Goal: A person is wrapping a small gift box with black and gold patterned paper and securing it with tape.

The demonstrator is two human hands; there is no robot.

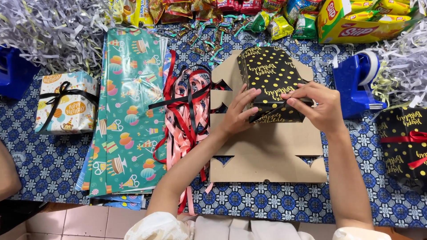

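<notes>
Both hands press on a black box [270,84] wrapped in gold-dotted paper, which lies tilted on a flat brown cardboard cutout [267,151] in the middle of the worktop [53,160]. The left hand [238,111] lies half open with its fingers spread flat against the near left side of the box, thumb along the lower edge. The right hand [319,106] curls over the near right corner, its fingers pinching down on the paper fold at the end of the box. Neither hand lifts the box; they hold it against the cardboard.

Just left of the cardboard lies a tangle of red, pink and black ribbons [184,111], and beyond that a stack of teal wrapping sheets [126,111] printed with cakes and sweets. Farther left stands a white gift box [66,103] tied with a dark ribbon. At the right edge sits another black dotted gift box [404,142] bound with red ribbon, near a blue tape dispenser [356,82].

Along the far edge, an open yellow carton [338,29] holds yellow snack packets, with loose snack bags [275,20] beside it. Heaps of shredded paper [53,26] lie at both far corners. The worktop wears a blue patterned cloth.
</notes>
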